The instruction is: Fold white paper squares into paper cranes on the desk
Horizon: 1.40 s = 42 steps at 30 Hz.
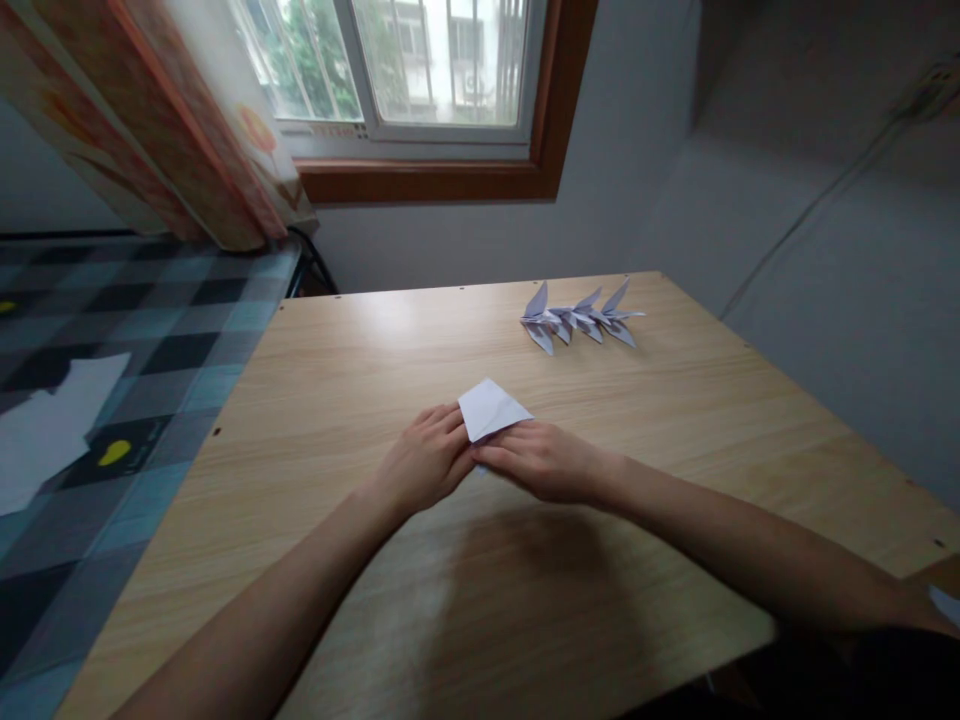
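Note:
A small folded piece of white paper [493, 408] is held just over the middle of the wooden table, with a kite-like outline. My left hand [429, 455] grips its left side, fingertips partly behind the paper. From the right, my right hand [544, 460] is closed on the lower edge, its fingers running under the sheet and its thumb meeting the left hand. A small corner of paper shows below the thumbs. Farther back lies a row of folded paper cranes [577, 318], pale and pointed, set close together or one inside another.
The wooden table [337, 360] ends at a grey wall behind. On the left, a bed with a checked cover [187, 355] carries loose white sheets [45, 440]. A curtain [172, 120] hangs beside the window [442, 65]. A cable [795, 230] runs down the right wall.

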### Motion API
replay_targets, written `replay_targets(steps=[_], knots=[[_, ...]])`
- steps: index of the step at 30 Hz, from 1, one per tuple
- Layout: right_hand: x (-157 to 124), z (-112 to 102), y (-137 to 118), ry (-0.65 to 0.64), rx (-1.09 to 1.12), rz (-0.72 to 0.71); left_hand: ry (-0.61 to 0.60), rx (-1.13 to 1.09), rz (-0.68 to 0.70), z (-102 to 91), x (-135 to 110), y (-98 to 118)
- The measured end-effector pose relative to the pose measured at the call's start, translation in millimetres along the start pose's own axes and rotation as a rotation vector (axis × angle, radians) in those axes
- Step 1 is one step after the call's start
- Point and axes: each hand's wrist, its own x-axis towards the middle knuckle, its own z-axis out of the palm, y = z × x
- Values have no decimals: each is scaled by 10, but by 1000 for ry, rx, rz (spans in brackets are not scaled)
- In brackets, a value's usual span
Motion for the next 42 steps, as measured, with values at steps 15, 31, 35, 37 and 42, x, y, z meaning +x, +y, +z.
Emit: replay_targets(steps=[15,31,35,37,42], knots=[[230,-289,379,-212,-383,-120,-91,-7,-26,52,-54,-58],[229,15,510,332,-43,375,-134,32,-22,7,-25,-1],[215,155,517,335,273,716,-150,81,-7,19,-28,-1],[229,181,518,291,357,799,-164,85,-13,17,-26,3],[261,183,535,293,396,860,-215,89,-37,3,-23,13]])
